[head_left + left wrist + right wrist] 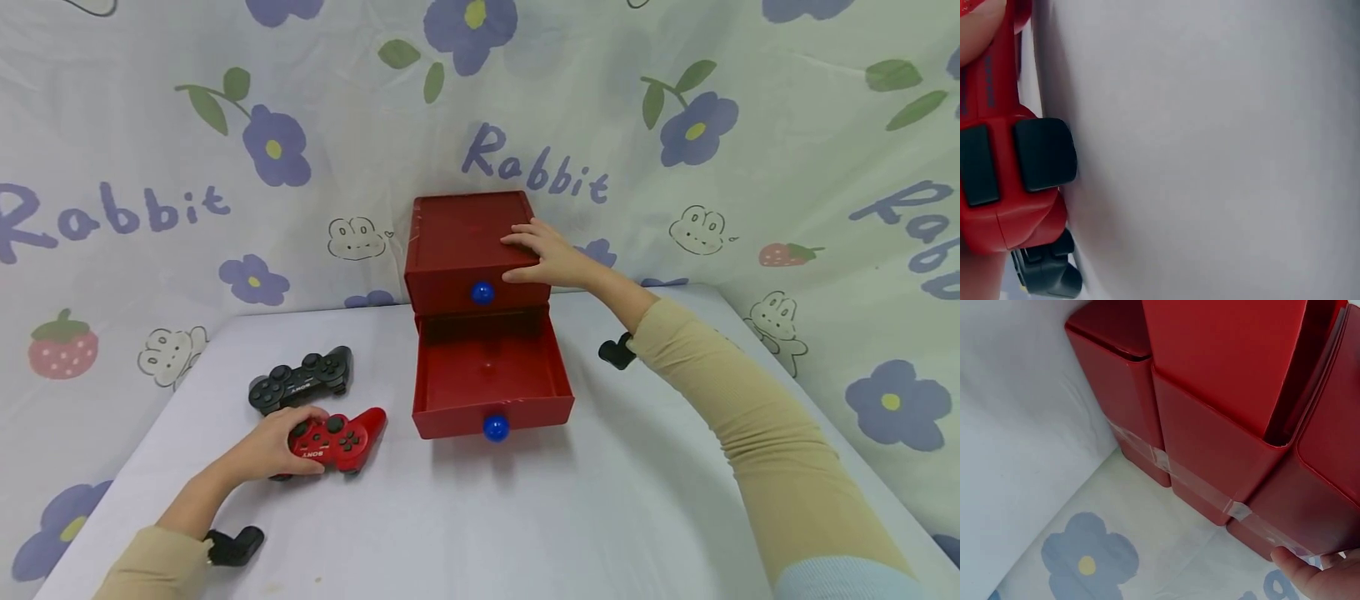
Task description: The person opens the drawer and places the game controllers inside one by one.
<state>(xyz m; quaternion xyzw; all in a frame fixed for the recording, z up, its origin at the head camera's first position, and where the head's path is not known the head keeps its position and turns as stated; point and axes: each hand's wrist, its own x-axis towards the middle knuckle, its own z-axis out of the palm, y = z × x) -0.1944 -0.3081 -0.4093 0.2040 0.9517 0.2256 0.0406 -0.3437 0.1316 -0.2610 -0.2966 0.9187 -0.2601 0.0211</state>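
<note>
My left hand (264, 450) grips one end of a red game controller (351, 442) on the white table, thumb on the near side and fingers on the far side. The left wrist view shows this controller's black shoulder buttons (1044, 153) close up. On top of a red chest of drawers (453, 229) rests my right hand (553, 257), fingers spread near its front right edge. One drawer (487, 375) with a blue knob (496, 428) is pulled out, and nothing lies in it. Above it, the top drawer's blue knob (482, 292) sits on a pushed-in front.
A black game controller (303, 379) lies just behind the red one. Clear tape (1197, 484) runs along the stacked sections' side in the right wrist view. Behind the table hangs a patterned cloth (360, 150). Black wrist-worn pieces (236, 546) show beside both sleeves.
</note>
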